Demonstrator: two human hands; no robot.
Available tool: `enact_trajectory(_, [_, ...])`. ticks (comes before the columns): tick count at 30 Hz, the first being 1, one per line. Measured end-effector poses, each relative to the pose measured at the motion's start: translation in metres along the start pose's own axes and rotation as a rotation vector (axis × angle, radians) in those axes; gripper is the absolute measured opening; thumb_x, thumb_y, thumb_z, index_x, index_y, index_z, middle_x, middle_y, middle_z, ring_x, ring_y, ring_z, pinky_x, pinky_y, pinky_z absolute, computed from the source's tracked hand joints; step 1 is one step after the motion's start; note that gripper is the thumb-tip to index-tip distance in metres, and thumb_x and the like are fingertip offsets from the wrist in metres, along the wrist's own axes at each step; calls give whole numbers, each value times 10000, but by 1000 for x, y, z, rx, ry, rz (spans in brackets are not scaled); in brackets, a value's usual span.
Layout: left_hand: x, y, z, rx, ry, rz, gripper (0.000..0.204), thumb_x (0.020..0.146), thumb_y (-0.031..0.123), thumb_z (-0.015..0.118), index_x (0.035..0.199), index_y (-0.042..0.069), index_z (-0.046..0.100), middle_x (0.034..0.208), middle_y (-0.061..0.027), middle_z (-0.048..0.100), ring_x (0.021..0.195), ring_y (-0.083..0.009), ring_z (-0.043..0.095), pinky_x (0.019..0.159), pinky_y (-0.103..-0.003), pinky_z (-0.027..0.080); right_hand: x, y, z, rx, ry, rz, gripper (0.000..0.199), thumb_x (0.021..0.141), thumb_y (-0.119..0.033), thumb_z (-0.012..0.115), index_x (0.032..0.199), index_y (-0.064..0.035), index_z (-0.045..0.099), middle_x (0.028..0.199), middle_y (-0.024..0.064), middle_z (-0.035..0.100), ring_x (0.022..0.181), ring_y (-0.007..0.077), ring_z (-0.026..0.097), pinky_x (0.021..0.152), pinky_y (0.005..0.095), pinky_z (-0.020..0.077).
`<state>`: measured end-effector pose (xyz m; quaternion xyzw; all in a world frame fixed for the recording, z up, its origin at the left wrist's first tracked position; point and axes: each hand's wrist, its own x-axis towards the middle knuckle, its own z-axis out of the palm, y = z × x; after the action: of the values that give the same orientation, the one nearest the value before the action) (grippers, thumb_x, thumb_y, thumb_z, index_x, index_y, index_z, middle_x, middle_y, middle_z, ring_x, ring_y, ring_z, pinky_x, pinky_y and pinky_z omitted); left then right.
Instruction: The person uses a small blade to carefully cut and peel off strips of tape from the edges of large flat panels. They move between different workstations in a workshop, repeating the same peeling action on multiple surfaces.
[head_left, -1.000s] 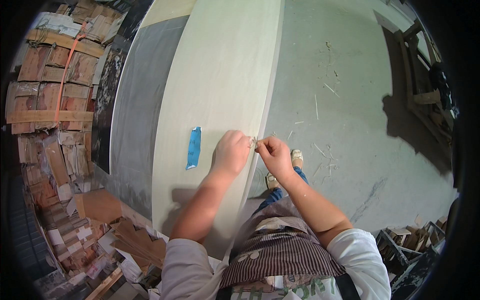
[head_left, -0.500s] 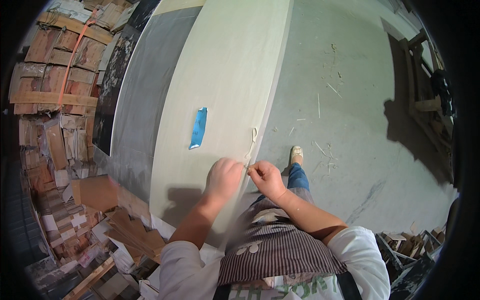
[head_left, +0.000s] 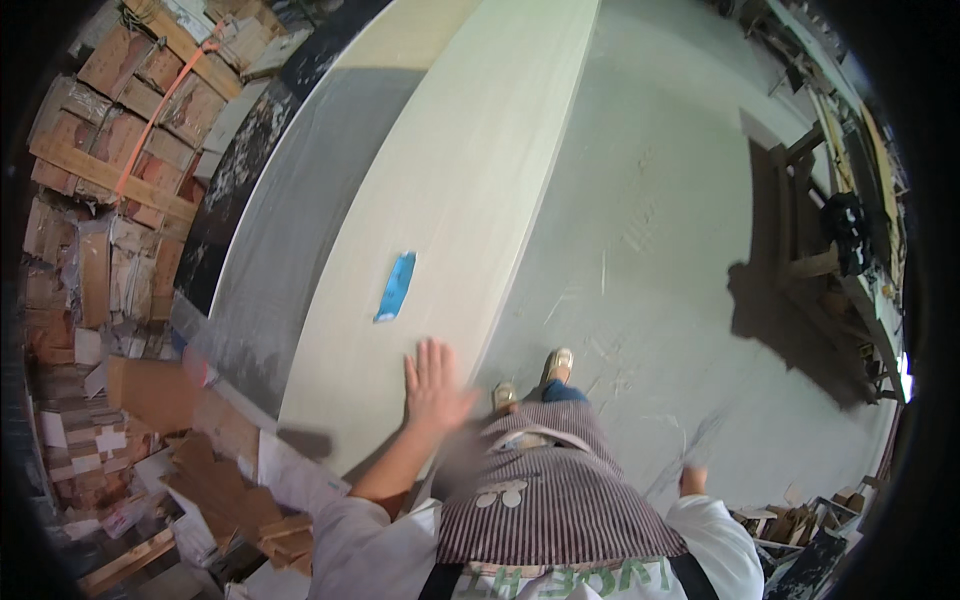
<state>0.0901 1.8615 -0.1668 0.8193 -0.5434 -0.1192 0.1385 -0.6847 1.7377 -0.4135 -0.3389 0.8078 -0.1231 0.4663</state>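
Far left: stacked brown cardboard boxes [head_left: 125, 120], then matte dark-grey flat panel [head_left: 310, 180]. Ctr: long cream flat panel [head_left: 480, 190] w/ bright-blue rectangular strip [head_left: 397, 287] on it, just far of L hand [head_left: 436, 393]. L fingers spread, nothing gripped; over cream panel nr its R edge, contact unclear. Step prob. wiping/feeling surface; next move calls for flat, light palm. R: only stub of bare forearm [head_left: 693, 481] shows, hand hidden, grip can't tell.
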Motion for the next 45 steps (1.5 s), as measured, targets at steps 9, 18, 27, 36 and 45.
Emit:
enact_trajectory(9, [88, 99, 57, -236, -290, 344, 454, 869, 248, 675, 1250, 9, 608, 1381, -227, 534, 1334, -402, 449, 1114, -497, 357, -84, -65, 59, -74, -89, 397, 183, 842, -191, 627, 758, -35, 673, 656, 83, 644, 548, 172, 582, 479, 359, 450])
enact_trajectory(18, [221, 217, 40, -538, 19, 238, 490, 899, 232, 673, 1296, -30, 558, 1278, -230, 610, 1192, -408, 564, 998, -461, 466, -95, -529, 161, -104, -408, -587, 248, 912, -237, 696, 906, 11, 707, 776, 30, 674, 708, 100, 588, 633, 259, 471])
enact_trajectory(27, [363, 238, 36, -685, -18, -33, 208, 918, 248, 609, 916, 55, 689, 847, -184, 685, 828, -385, 662, 730, -487, 506, -68, -729, 233, -300, -886, -1100, 116, 953, -72, 638, 900, 28, 665, 799, 43, 664, 753, 98, 590, 687, 255, 492])
enact_trajectory(36, [516, 272, 38, -557, 108, -226, 169, 824, 159, 605, 806, 13, 688, 765, -213, 670, 757, -404, 666, 678, -505, 508, 94, -912, 214, -845, -704, -1147, 348, 901, 24, 615, 1248, 40, 595, 1123, 144, 661, 1041, 233, 627, 881, 345, 512])
enact_trajectory(45, [749, 352, 15, -504, -44, -31, 169, 825, 192, 616, 771, 54, 698, 784, -200, 691, 816, -400, 685, 695, -503, 534, 132, -1088, 239, -796, -824, -1600, 306, 715, -159, 846, 969, -46, 719, 926, 162, 700, 943, 372, 645, 838, 441, 520])
